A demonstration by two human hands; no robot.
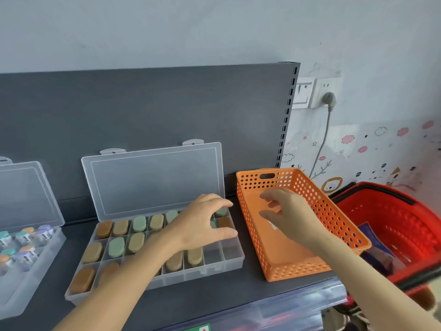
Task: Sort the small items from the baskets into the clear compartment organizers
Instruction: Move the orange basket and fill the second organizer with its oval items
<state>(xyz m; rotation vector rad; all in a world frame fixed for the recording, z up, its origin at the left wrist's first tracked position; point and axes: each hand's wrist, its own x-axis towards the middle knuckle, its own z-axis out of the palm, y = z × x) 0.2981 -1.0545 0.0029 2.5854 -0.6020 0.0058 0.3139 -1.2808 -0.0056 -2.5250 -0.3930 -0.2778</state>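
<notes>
Head view: we look down on a dark shelf [214,297] and take the orange basket [298,271] as our landmark.
Orange basket: perforated walls, a handle slot in its far end. The floor we can see is bare apart from a small pale patch.
Clear organizer [213,255]: just left of the orange basket, lid raised against the back panel.
Small items [139,223]: rounded oval pieces in brown, tan and pale green, one to a compartment. They fill most of the organizer. We see empty cells at the end nearest the basket.
Left hand [202,223]: over the organizer's basket-side end, fingers spread wide, thumb out, fingertips at a green piece in the back row.
Right hand [288,216]: above the basket's floor, fingers loosely bent and apart but blurred, so we cannot tell whether they hold anything.
Second organizer [23,247]: further left of the basket, beyond the first, lid up, holding small capped bottles.
Red basket [393,223]: just right of the orange basket, set lower.
</notes>
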